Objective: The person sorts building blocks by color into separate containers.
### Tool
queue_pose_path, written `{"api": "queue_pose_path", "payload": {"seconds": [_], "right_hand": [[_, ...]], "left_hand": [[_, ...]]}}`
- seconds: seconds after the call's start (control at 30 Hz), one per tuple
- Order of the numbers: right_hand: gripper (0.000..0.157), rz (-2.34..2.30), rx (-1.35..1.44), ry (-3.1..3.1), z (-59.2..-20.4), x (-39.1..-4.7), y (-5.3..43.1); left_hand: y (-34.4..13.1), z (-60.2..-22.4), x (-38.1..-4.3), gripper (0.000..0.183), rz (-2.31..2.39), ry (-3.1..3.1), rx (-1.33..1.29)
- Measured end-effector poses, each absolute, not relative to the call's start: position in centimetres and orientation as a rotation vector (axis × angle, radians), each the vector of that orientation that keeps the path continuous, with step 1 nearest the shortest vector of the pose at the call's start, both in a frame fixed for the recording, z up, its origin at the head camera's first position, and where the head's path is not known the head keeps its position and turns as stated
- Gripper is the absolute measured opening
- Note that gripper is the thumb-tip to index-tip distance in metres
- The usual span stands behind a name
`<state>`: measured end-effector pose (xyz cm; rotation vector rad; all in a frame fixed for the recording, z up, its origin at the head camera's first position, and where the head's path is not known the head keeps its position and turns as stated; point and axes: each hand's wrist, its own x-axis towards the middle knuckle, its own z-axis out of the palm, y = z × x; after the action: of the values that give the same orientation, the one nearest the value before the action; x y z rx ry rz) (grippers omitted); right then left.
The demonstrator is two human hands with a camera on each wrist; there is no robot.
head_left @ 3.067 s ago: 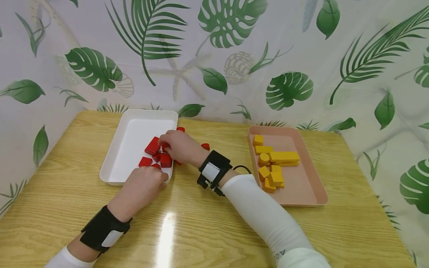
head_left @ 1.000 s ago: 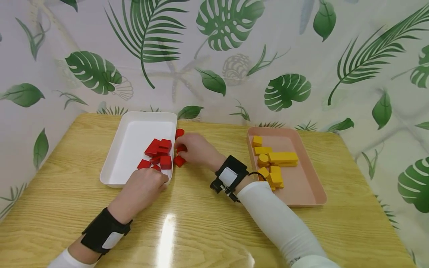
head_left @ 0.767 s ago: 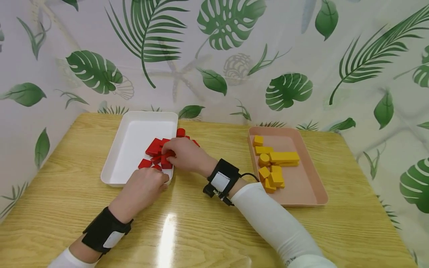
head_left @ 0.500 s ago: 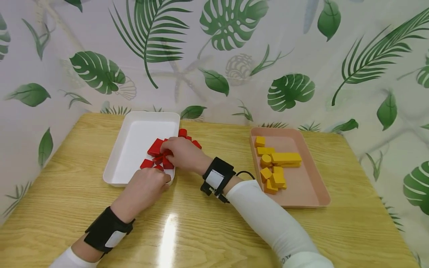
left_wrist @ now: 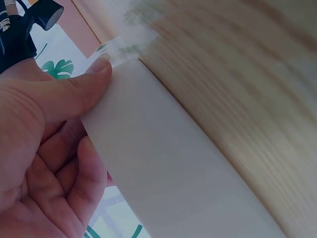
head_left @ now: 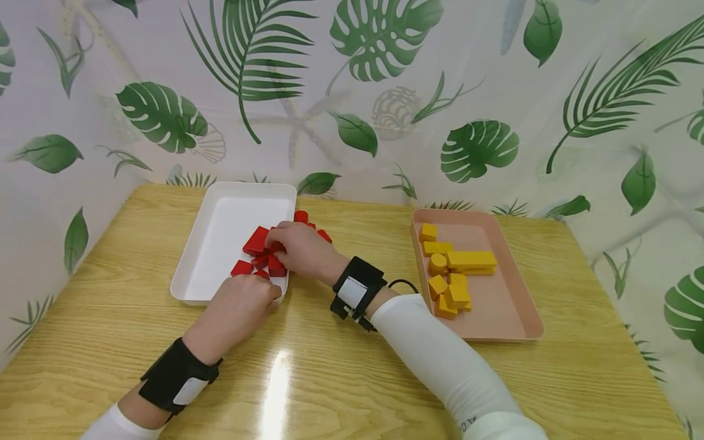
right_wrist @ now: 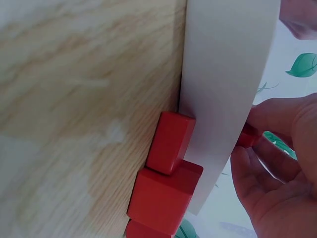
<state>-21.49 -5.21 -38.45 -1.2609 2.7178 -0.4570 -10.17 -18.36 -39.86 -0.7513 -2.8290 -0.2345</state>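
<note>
Red blocks [head_left: 255, 241] lie in the near right part of the white tray [head_left: 220, 220]. My left hand [head_left: 235, 311] grips the tray's near rim; in the left wrist view the thumb presses the outside of the wall and the fingers bend behind it. My right hand [head_left: 305, 252] is over the tray's right wall. Its thumb and fingers pinch a small red block [right_wrist: 247, 135] on the inner side of that wall, mostly hidden by the fingers. Outside the wall, several more red blocks [right_wrist: 171, 141] rest on the table, partly covered by the right hand in the head view.
A pink tray [head_left: 506, 305] stands at the right with several yellow blocks [head_left: 470, 261] along its left side. The wooden table [head_left: 341, 379] meets a leaf-patterned cloth [head_left: 396, 159] at the back. A black cable [head_left: 404, 282] loops from the right wrist strap.
One second ago my right hand was at the red blocks outside the tray; it has moved left over the tray wall with a red block. My left hand has stayed on the rim.
</note>
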Motion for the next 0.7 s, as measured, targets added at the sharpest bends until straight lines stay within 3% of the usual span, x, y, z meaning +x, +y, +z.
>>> {"api": "queue_pose_path", "payload": {"seconds": [0.7], "right_hand": [[0.022, -0.471, -1.282, 2.708, -38.96, -22.04, -5.42]], "left_hand": [[-18.43, -39.94, -10.18, 0.019, -0.24, -2.785, -0.768]]}}
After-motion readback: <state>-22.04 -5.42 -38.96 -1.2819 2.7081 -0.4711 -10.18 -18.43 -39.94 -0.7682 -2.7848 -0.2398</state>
